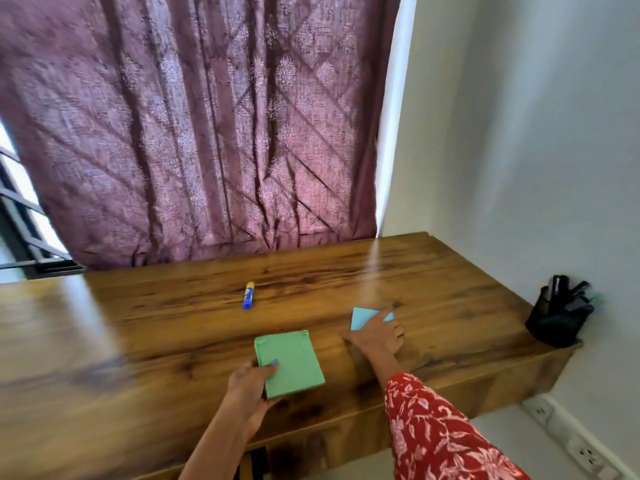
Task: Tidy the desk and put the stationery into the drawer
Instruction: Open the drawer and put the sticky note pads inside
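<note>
From the head view, a wooden bench (173, 323) stands in front of a purple curtain (194, 126) and a pale wall (536, 150); at the far right edge of the bench, against the wall, sits a black mesh pot (554, 322); dark pens and markers (571, 296) stand up inside it, packed close, too blurred to count. The left hand (251, 386) grips a green pad of paper (289, 363) near the front of the bench; its thumb lies on top and its fingers (266, 400) curl under the near corner, so they are clamped on the pad. The right hand (377, 336), in a red flowered sleeve (440, 434), rests on a small blue pad (367, 317) to the right of the green one; its fingers (393, 330) are spread and bent down on the blue paper, but the view does not show if they pinch it. A blue and yellow glue stick (248, 295) lies alone further back, well apart from both pads.
</note>
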